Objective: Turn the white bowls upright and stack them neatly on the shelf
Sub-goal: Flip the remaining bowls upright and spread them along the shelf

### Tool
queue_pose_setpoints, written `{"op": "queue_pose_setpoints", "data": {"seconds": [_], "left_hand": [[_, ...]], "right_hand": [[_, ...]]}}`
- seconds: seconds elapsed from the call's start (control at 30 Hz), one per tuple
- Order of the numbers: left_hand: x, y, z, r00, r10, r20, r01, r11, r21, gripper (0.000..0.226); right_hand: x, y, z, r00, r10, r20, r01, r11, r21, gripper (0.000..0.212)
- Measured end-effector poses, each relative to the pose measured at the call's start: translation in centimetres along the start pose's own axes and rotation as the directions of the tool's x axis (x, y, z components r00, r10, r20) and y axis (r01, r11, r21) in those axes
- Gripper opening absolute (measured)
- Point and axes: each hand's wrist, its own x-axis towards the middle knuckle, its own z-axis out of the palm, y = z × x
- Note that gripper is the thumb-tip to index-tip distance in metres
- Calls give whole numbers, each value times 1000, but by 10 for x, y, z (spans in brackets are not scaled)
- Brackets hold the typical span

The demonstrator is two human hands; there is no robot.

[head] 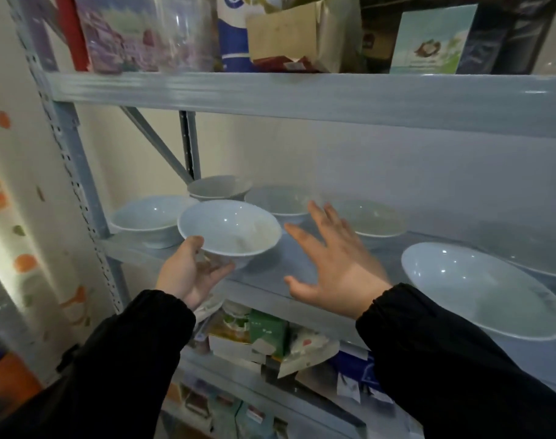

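White bowl [229, 229] upright in left hand [191, 274], others [150, 217] upright on shelf [264, 267]

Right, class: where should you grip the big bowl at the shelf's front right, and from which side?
Probably by the near rim of the big bowl, thumb inside, coming from the front: it sits upright, wide and shallow, that edge nearest.

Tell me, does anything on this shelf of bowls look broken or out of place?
Nothing broken or spilled. The bowls sit upright but scattered, not stacked; the left hand holds one bowl. The big bowl sits near the shelf's front edge.
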Motion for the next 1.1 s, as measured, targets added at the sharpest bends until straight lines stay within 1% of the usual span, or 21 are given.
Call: {"op": "queue_pose_setpoints", "data": {"seconds": [0.1,0.2,0.3,0.4,0.5,0.53,0.57,0.6,0.63,0.67,0.7,0.77,0.8,0.83,0.87,0.93,0.97,1.1], "left_hand": [[9,-2,-7,999,-45,-3,45,999,-22,40],[18,-2,-14,998,-59,-22,58,997,-45,48],[28,-3,-17,997,-63,-40,61,997,-43,43],[32,-5,-17,997,-59,-55,59,998,4,35],[34,-4,-20,997,-38,-66,46,992,118,32],[34,-2,-21,997,-9,-71,24,979,203,33],[35,-1,-23,996,51,-78,-23,943,332,36],[37,0,-26,987,144,-69,-93,873,479,40],[38,1,-27,967,253,-39,-176,768,616,46],[38,2,-28,933,359,12,-254,637,727,55],[35,3,-26,889,451,79,-318,483,816,65],[28,5,-20,772,583,254,-386,113,916,75],[24,7,-14,712,605,356,-408,-55,911,74],[20,9,-8,671,589,449,-437,-174,882,70],[16,11,0,645,554,527,-470,-256,845,65],[11,10,18,610,466,641,-528,-365,767,62],[7,8,27,600,426,676,-541,-406,736,62],[0,-5,63,608,271,746,-590,-475,653,69]], "right_hand": [[4,-1,5,1000,3,-2,-3,1000,-6,85],[6,-1,9,1000,15,11,-15,1000,-4,85],[8,0,11,1000,22,13,-22,1000,-15,84],[8,1,13,1000,25,15,-25,1000,-14,84],[9,2,16,999,28,16,-28,999,-19,83],[8,3,17,999,30,15,-29,999,-17,83],[9,3,18,999,31,15,-31,999,-16,83],[8,3,18,999,33,16,-33,999,-16,83],[8,4,18,999,37,18,-37,999,-14,83],[8,4,18,999,41,21,-41,999,-13,83],[7,4,17,999,45,25,-45,999,-13,83],[5,5,16,998,51,30,-51,999,-8,82],[4,6,14,998,55,28,-55,999,-2,82],[2,7,13,998,59,25,-59,998,2,81],[0,9,12,998,65,25,-65,998,2,81],[-5,14,8,996,86,29,-86,996,-4,81],[-8,17,5,995,97,25,-97,995,-8,81],[-24,33,-7,988,152,-10,-153,988,-12,82]]}}
